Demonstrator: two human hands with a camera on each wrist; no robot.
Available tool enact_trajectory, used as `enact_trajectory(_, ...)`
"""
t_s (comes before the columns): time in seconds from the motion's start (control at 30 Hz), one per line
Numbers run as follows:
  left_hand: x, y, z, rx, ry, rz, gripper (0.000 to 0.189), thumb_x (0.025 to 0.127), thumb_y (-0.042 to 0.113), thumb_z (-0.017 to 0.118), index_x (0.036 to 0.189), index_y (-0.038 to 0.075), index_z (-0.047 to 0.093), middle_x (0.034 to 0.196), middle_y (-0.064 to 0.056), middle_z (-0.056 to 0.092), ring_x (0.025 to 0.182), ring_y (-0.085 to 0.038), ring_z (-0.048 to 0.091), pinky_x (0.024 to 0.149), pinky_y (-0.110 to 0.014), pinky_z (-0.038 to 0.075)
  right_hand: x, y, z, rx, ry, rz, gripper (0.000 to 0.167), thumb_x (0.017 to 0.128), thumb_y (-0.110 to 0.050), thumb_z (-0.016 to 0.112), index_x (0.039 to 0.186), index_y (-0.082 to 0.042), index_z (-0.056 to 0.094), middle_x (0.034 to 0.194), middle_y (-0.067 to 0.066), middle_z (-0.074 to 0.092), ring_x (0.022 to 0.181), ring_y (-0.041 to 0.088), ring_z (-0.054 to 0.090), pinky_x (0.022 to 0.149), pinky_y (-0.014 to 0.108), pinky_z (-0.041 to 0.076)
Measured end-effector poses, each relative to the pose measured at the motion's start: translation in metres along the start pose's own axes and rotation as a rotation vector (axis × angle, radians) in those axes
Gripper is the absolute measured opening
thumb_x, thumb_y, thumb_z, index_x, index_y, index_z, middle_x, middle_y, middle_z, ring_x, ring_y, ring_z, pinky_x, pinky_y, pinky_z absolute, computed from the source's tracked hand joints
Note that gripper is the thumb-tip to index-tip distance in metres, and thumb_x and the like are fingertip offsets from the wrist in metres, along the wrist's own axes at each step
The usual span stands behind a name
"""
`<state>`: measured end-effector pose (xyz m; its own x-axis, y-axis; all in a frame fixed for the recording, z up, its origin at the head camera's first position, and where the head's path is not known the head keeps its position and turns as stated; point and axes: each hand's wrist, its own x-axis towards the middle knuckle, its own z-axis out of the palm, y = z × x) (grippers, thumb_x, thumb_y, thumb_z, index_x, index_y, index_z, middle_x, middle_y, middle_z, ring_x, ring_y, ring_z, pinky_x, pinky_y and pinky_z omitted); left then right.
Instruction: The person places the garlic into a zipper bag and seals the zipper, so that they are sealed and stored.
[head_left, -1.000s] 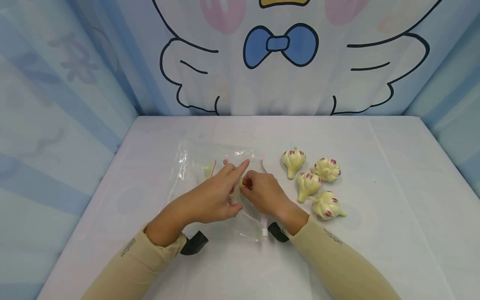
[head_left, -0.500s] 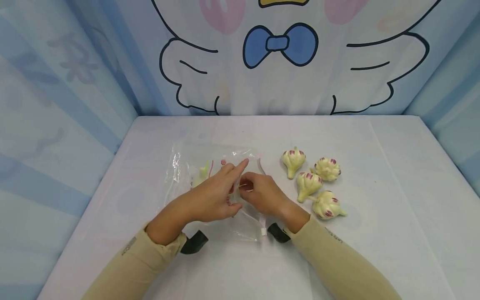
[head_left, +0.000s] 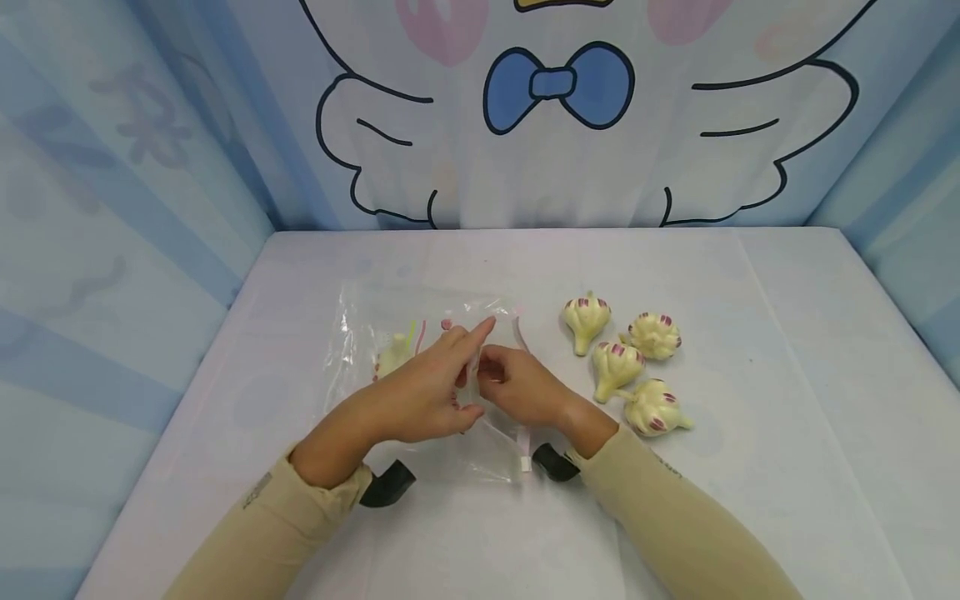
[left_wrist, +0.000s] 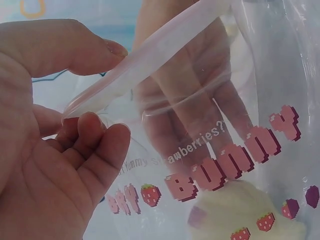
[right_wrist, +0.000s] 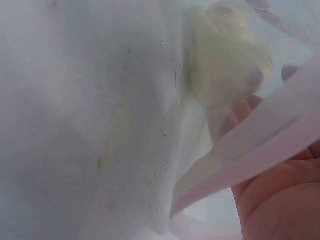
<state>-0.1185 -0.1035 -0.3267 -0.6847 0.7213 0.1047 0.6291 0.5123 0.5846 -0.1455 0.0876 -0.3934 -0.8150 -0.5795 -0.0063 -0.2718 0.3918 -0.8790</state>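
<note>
A clear zip bag (head_left: 480, 467) with strawberry and "Bunny" print lies on the table. My left hand (head_left: 427, 387) holds its pink-edged mouth (left_wrist: 155, 55), thumb along the strip and the lower fingers curled at the edge; the index finger points out straight. The right hand (head_left: 525, 383) is at the bag's mouth, its fingers (left_wrist: 185, 100) extended downward and seen through the film. Inside the bag, a garlic bulb (right_wrist: 225, 60) lies beyond the right fingertips, with its neck toward them. The left forearm and hand partly cover this bulb in the head view.
Several more garlic bulbs (head_left: 617, 367) sit in a loose group right of the bag. Black wrist-camera mounts (head_left: 387, 483) stick out under both wrists. A printed curtain (head_left: 555, 158) stands behind the white table (head_left: 787, 400).
The garlic bulb in the bag has shifted left and shows more beside my left hand. The pale thing at my right fingertips no longer shows there. Both hands have barely moved.
</note>
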Motion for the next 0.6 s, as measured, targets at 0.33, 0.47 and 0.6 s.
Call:
enact_trajectory(0.33, 0.0, 0.001, -0.002, 0.007, 0.012, -0.065, 0.094, 0.082, 0.006, 0.077, 0.155, -0.008, 0.019, 0.094, -0.006, 0.045, 0.08, -0.013, 0.042, 0.076, -0.029, 0.045, -0.017, -0.009, -0.013, -0.03, 0.03, 0.024, 0.04, 0.093, -0.01, 0.064, 0.132, 0.0, 0.06, 0.129, 0.011, 0.063, 0.119, 0.024, 0.061, 0.097, 0.038, 0.049)
enact_trajectory(0.47, 0.0, 0.002, -0.001, 0.027, 0.02, -0.114, 0.097, 0.081, 0.01, 0.078, 0.157, -0.005, 0.018, 0.094, -0.005, 0.043, 0.081, -0.014, 0.041, 0.075, -0.029, 0.043, -0.03, -0.013, -0.023, -0.062, 0.088, -0.016, 0.04, 0.09, -0.007, 0.068, 0.128, 0.002, 0.062, 0.126, 0.011, 0.064, 0.115, 0.025, 0.062, 0.093, 0.036, 0.052)
enact_trajectory(0.6, 0.0, 0.001, 0.0, 0.029, 0.052, -0.117, 0.095, 0.082, 0.012, 0.078, 0.156, -0.005, 0.021, 0.094, -0.006, 0.044, 0.081, -0.015, 0.042, 0.069, -0.028, 0.042, -0.044, -0.015, -0.035, -0.057, 0.133, -0.026, 0.039, 0.089, -0.006, 0.071, 0.126, 0.002, 0.063, 0.124, 0.012, 0.066, 0.112, 0.025, 0.063, 0.091, 0.038, 0.053)
